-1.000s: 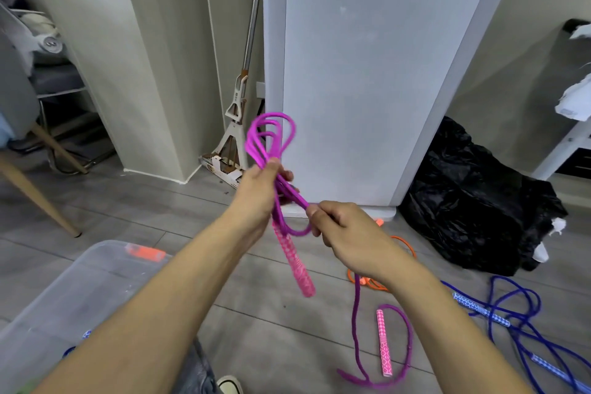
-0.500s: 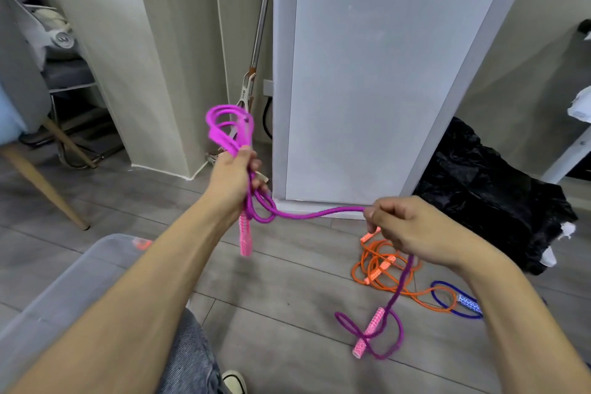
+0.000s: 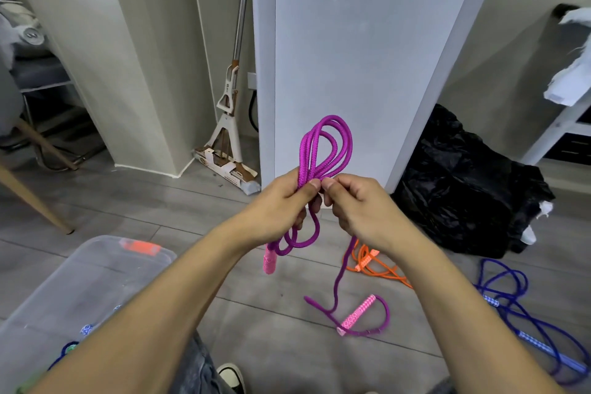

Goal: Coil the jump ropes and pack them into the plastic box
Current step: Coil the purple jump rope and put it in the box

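Left hand [image 3: 281, 201] clamps the purple jump rope [image 3: 323, 150] loops to keep the coil formed; right hand [image 3: 358, 205] pinches the next strand beside it, feeding slack. Plastic box [image 3: 96, 269] waits lower left, near

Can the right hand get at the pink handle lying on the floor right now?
Probably not yet: the right hand pinches the purple rope up at the coil, and the floor handle lies well below it. Nothing blocks the path.
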Demonstrator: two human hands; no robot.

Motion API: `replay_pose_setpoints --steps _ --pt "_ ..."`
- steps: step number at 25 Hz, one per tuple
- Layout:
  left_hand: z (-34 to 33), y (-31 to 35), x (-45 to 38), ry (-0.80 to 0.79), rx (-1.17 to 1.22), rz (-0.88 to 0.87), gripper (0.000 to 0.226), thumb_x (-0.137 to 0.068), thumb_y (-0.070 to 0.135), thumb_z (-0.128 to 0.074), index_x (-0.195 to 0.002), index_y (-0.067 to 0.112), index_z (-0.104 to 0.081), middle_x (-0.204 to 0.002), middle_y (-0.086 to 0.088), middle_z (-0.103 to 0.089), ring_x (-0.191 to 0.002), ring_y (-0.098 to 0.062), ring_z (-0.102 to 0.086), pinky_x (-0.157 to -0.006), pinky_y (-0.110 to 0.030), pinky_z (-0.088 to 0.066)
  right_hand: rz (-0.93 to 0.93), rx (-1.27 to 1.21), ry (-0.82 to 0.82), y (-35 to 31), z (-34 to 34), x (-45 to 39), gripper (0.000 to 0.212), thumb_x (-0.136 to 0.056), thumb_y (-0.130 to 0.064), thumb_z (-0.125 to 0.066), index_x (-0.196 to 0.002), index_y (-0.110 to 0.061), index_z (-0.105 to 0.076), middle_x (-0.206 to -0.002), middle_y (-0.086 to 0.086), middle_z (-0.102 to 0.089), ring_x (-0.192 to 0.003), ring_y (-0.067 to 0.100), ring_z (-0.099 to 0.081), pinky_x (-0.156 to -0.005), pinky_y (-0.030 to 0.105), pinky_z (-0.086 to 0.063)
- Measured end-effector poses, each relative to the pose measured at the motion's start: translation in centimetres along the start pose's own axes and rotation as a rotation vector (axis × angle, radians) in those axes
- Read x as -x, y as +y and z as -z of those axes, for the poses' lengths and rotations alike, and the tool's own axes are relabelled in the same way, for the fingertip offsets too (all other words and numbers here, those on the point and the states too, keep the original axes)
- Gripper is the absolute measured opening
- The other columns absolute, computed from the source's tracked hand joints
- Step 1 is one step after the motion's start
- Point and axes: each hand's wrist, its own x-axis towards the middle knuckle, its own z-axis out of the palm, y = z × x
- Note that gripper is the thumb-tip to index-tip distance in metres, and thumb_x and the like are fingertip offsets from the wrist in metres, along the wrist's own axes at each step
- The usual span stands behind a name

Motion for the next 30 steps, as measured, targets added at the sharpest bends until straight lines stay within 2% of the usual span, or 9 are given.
replay_pose_setpoints --steps 4,6,9,12,16,19,23,26,30 --pt "1.5 -0.7 -0.2 -0.052 -0.134 -0.014 0.024 -0.104 0.033 -0.044 -0.091 0.017 -0.057 -0.066 0.007 -0.044 -0.054 -0.015 -0.040 -0.052 -0.040 -0.040 -0.057 -0.043 -0.007 -0.5 0.1 0.2 0.037 -0.104 -0.028 -0.052 -0.072 -0.009 -0.054 -0.046 -0.002 -0.029 -0.041 0.017 -0.025 -0.046 0.030 -0.023" --pt "2.1 -0.7 -0.2 0.113 -0.208 -0.019 0.023 -0.103 0.038 -0.044 -0.086 0.026 -0.053 -0.069 0.010 -0.051 -0.055 -0.012 -0.046 -0.054 -0.037 -0.044 -0.065 -0.044 0.015 -0.6 0.6 0.1 0.038 -0.102 -0.031 -0.056 -0.070 -0.010 -0.052 -0.047 -0.001 -0.028 -0.040 0.017 -0.027 -0.047 0.030 -0.024" --pt "3.9 -0.7 -0.6 0.474 -0.176 0.016 0.029 -0.105 0.032 -0.041 -0.088 0.014 -0.054 -0.070 0.002 -0.058 -0.050 -0.004 -0.048 -0.053 -0.024 -0.043 -0.101 -0.044 -0.010 -0.5 2.1 0.2 0.038 -0.102 -0.032 -0.056 -0.071 -0.009 -0.050 -0.047 -0.002 -0.027 -0.041 0.017 -0.029 -0.047 0.029 -0.024" --pt "7.0 -2.1 -1.3 0.721 0.031 0.139 0.034 -0.106 0.029 -0.039 -0.097 0.002 -0.057 -0.069 -0.003 -0.065 -0.053 -0.005 -0.061 -0.054 -0.019 -0.047 -0.147 0.031 -0.068 0.2 4.0 0.5 0.036 -0.101 -0.030 -0.056 -0.073 -0.008 -0.052 -0.046 -0.002 -0.029 -0.041 0.017 -0.031 -0.047 0.028 -0.026" --pt "8.9 -2.9 -1.5 0.916 0.528 0.190 0.038 -0.107 0.019 -0.036 -0.073 0.007 -0.045 -0.042 0.003 -0.048 -0.037 -0.015 -0.055 -0.047 -0.029 -0.053 -0.251 0.299 -0.081 2.0 6.7 0.6 0.037 -0.103 -0.031 -0.054 -0.075 -0.007 -0.059 -0.046 0.000 -0.039 -0.040 0.018 -0.036 -0.049 0.031 -0.032" --pt "7.2 -2.2 -1.5 0.797 0.593 0.209 0.034 -0.107 0.019 -0.039 -0.074 0.010 -0.045 -0.045 0.004 -0.039 -0.034 -0.011 -0.042 -0.043 -0.027 -0.048 -0.169 0.394 0.078 2.2 6.5 0.0 0.037 -0.103 -0.027 -0.052 -0.070 -0.013 -0.061 -0.043 -0.008 -0.041 -0.038 0.010 -0.033 -0.047 0.026 -0.029" --pt "2.8 -0.8 -1.3 0.491 0.584 0.258 0.027 -0.105 0.023 -0.044 -0.084 0.008 -0.051 -0.054 0.001 -0.039 -0.039 -0.013 -0.040 -0.043 -0.028 -0.048 0.065 0.242 0.302 0.5 2.4 -0.6 0.035 -0.102 -0.029 -0.050 -0.071 -0.014 -0.057 -0.043 -0.009 -0.040 -0.043 0.010 -0.031 -0.049 0.027 -0.026" --pt "0.1 0.1 -0.7 0.340 0.568 0.297 0.025 -0.104 0.024 -0.047 -0.096 0.004 -0.058 -0.057 -0.002 -0.045 -0.041 -0.017 -0.044 -0.046 -0.030 -0.051 0.151 0.308 0.262 0.0 -0.5 -0.2 0.033 -0.103 -0.034 -0.048 -0.077 -0.015 -0.053 -0.051 -0.011 -0.046 -0.050 0.008 -0.034 -0.050 0.027 -0.030" --pt "-1.0 0.6 -0.4 0.306 0.505 0.284 0.025 -0.104 0.024 -0.049 -0.088 0.007 -0.059 -0.061 -0.005 -0.050 -0.042 -0.019 -0.047 -0.051 -0.033 -0.053 0.155 0.451 0.130 0.1 -2.2 0.3 0.031 -0.104 -0.042 -0.043 -0.081 -0.022 -0.052 -0.066 -0.003 -0.058 -0.059 0.014 -0.048 -0.057 0.035 -0.040"
